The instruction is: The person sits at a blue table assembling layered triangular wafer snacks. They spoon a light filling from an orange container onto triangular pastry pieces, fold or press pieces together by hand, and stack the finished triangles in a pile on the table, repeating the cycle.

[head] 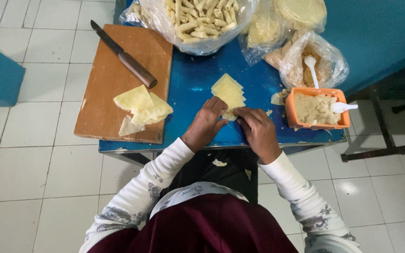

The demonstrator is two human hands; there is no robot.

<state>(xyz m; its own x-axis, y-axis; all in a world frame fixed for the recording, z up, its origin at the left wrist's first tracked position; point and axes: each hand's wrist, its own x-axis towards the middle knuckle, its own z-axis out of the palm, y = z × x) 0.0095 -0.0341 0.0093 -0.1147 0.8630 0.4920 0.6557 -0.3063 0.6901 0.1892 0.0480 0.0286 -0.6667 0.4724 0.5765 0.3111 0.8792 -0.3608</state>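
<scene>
Two bare hands meet at the middle of the frame over a blue table [198, 89], the largest thing in view, which runs from the upper centre down to its front edge just above the person's lap. On its left part lies a brown wooden cutting board [104, 84], reaching over the table's left edge, with a dark-handled knife [123, 56] lying aslant across its upper half and a loose heap of pale yellow wrapper pieces [141, 108] at its lower right corner. At the top centre sits a clear plastic bag of finished rolls [198, 21]; to its right, in the upper right of the frame, are two more clear bags [305, 56] of pale food, one with a white spoon standing in it. Below those, at the table's right edge, stands an orange tub of filling [316, 108] with a white spoon [343, 107] resting on its right rim. The fanned stack of wrappers [229, 91] lies at the centre of the table. The left hand [206, 125] and the right hand [257, 129] both have fingers curled narrow, pinching the nearest end of that stack between them.
</scene>
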